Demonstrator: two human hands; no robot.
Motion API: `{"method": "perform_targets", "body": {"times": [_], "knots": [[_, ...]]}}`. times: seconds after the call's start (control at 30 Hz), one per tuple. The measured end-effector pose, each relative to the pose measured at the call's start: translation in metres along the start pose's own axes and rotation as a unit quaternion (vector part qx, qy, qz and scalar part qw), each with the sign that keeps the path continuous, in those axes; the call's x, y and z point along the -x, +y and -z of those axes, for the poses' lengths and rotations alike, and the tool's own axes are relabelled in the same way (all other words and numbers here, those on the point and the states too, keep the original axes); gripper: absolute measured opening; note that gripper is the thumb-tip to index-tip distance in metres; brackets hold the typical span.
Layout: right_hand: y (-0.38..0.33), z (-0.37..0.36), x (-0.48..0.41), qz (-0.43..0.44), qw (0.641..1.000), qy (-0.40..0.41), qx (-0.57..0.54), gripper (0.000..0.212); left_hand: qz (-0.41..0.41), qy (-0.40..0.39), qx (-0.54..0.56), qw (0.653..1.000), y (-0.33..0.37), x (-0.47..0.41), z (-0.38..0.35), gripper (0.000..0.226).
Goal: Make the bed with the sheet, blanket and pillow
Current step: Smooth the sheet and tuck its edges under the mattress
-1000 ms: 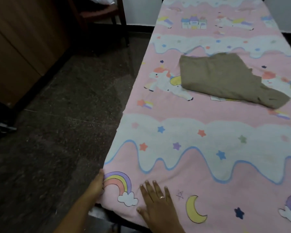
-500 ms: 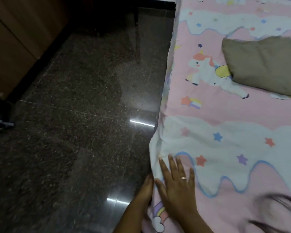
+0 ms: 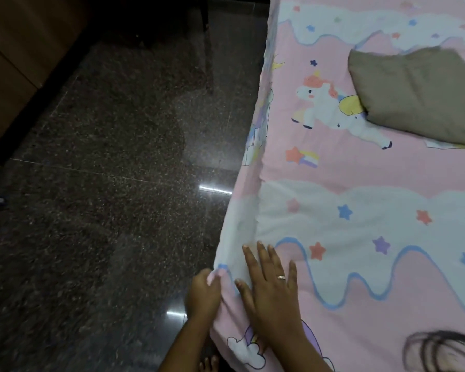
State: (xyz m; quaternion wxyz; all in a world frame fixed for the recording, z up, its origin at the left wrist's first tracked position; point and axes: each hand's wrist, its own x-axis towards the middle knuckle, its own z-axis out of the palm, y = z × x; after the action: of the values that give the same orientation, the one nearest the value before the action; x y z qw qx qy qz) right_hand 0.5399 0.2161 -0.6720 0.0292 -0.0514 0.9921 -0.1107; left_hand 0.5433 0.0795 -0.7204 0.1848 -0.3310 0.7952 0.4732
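Across the right half of the scene, the sheet (image 3: 360,183), pink with unicorns, stars and wavy white bands, is covering the bed and lying mostly flat on top. Its left border is hanging down the side, and a lengthwise crease is showing beside the edge. The dark speckled floor (image 3: 105,183) is filling the left half, with a wooden cabinet (image 3: 16,49) standing at the far left.

On the far right of the bed, a folded olive-brown cloth, judged to be the blanket (image 3: 419,95), is resting on the sheet, well apart from both hands. It is probably being kept there, within reach, until the sheet is finished. No pillow is showing in this view.

At the near left edge, the right hand (image 3: 271,288) is lying palm down on the sheet. Its fingers (image 3: 262,259) are extended and slightly spread, grasping nothing and pressing the cloth against the bed top. This appears to be anchoring the fabric while the border is being pulled.

Just beside it, over the edge, the left hand (image 3: 203,294) is curling round the hanging border, with a fold of pink cloth pinched between thumb and fingers. The grip looks suited to drawing the side taut or tucking it under. Which of the two is intended cannot be told.

A ring (image 3: 281,277) is showing on one finger of the right hand.
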Motion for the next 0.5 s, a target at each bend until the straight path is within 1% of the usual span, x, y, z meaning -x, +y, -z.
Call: {"method": "perform_targets", "body": {"times": [0.07,0.1,0.17,0.2,0.27,0.37,0.4,0.5], "knots": [[-0.008,-0.008,0.002,0.031,0.999,0.009,0.023,0.058,-0.012,0.042,-0.119,0.992,-0.013,-0.011,0.009,0.029],[-0.012,-0.010,0.003,0.043,0.999,0.008,0.033,0.059,-0.024,0.058,-0.180,0.982,-0.017,-0.014,0.014,0.027],[-0.020,-0.014,0.002,0.044,0.998,-0.036,0.033,0.059,-0.052,0.093,-0.256,0.961,-0.018,-0.019,0.022,0.025],[-0.022,-0.015,0.002,0.045,0.997,-0.050,0.037,0.058,-0.049,0.084,-0.273,0.957,-0.019,-0.021,0.021,0.024],[-0.022,-0.021,0.004,0.054,0.995,-0.061,0.051,0.058,-0.028,0.072,-0.260,0.963,-0.027,-0.026,0.016,0.024],[-0.020,-0.029,0.007,0.078,0.994,-0.035,0.073,0.052,-0.006,0.034,-0.223,0.974,-0.038,-0.031,0.007,0.025],[-0.020,-0.029,0.006,0.082,0.993,-0.042,0.070,0.053,0.008,0.022,-0.203,0.979,-0.042,-0.032,0.006,0.026],[-0.026,-0.017,-0.002,0.105,0.994,-0.022,0.010,0.050,0.054,-0.047,-0.069,0.995,-0.048,-0.025,0.011,0.029]]}}
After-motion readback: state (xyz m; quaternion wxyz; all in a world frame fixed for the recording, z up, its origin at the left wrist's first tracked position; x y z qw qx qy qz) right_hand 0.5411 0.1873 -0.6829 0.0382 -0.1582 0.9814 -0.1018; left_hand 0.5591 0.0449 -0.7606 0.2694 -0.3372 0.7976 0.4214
